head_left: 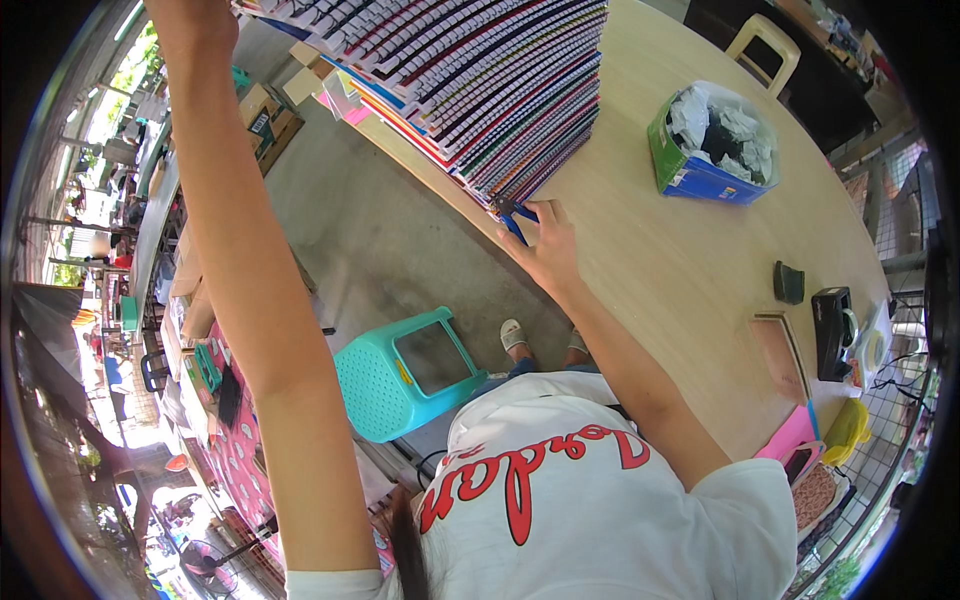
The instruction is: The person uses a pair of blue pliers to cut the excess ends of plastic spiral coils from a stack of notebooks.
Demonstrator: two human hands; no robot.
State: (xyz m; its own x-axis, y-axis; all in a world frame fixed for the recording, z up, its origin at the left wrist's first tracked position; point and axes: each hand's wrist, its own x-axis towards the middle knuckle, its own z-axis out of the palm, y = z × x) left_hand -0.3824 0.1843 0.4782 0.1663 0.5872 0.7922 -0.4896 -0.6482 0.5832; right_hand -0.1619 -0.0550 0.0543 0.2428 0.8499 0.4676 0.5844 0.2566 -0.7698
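Note:
A tall stack of comb-bound books (470,90) stands at the table's edge, with its colored and dark bindings facing me. My right hand (548,245) is closed around the blue handles of small cutting pliers (514,226). The dark jaws of the pliers are at the near lower corner of the stack, by the end of a binding. My left arm reaches far up along the left side. Only the back part of my left hand (195,25) shows at the top edge, left of the stack. Its fingers are out of the picture.
On the pale table (640,290) stands a green and blue box (712,150) filled with crumpled scraps. A dark green block (789,283), a wooden tray (782,355) and a black device (833,333) lie at the right. A turquoise stool (375,385) stands on the floor below.

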